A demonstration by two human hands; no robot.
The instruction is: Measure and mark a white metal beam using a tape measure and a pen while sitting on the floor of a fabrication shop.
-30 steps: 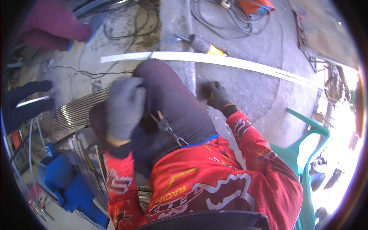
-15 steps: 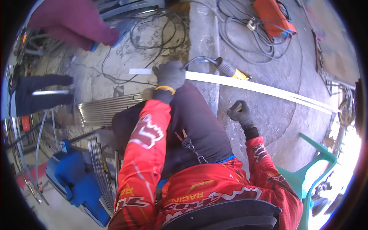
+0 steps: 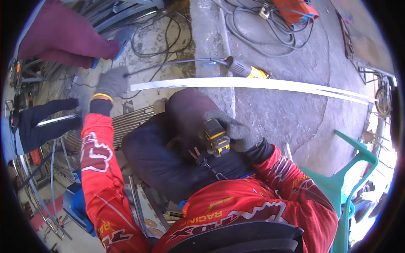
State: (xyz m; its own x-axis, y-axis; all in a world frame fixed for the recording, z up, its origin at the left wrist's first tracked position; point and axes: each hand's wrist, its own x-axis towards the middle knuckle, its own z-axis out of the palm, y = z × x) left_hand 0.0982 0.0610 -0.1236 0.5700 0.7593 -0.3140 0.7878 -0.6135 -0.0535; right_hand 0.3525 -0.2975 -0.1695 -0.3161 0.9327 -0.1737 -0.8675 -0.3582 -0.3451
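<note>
My left hand point(image 3: 113, 82), in a grey glove, reaches out to the far left, its fingers smeared by motion but closed. From it the dark power cable point(image 3: 177, 63) runs nearly straight to a grey and yellow corded power tool point(image 3: 244, 68) lying on the floor. Below that cable, long pale metal strips point(image 3: 253, 83) stretch toward the right, their left end close to my left hand. My gloved right hand point(image 3: 240, 133) grips a black and yellow tape measure point(image 3: 217, 137) over my lap.
Ribbed metal tubes point(image 3: 137, 118) lie left of my knees. A green plastic chair point(image 3: 337, 177) stands at my right. Coiled cables point(image 3: 270, 46) and an orange machine point(image 3: 295, 10) are farther off. One person in maroon trousers point(image 3: 67, 38) and another in dark trousers point(image 3: 50, 114) are at the left.
My left hand has moved left off the strips, and the cable now stretches straighter toward it. My right hand has come in from the right over my lap, bringing the tape measure into clear view.
</note>
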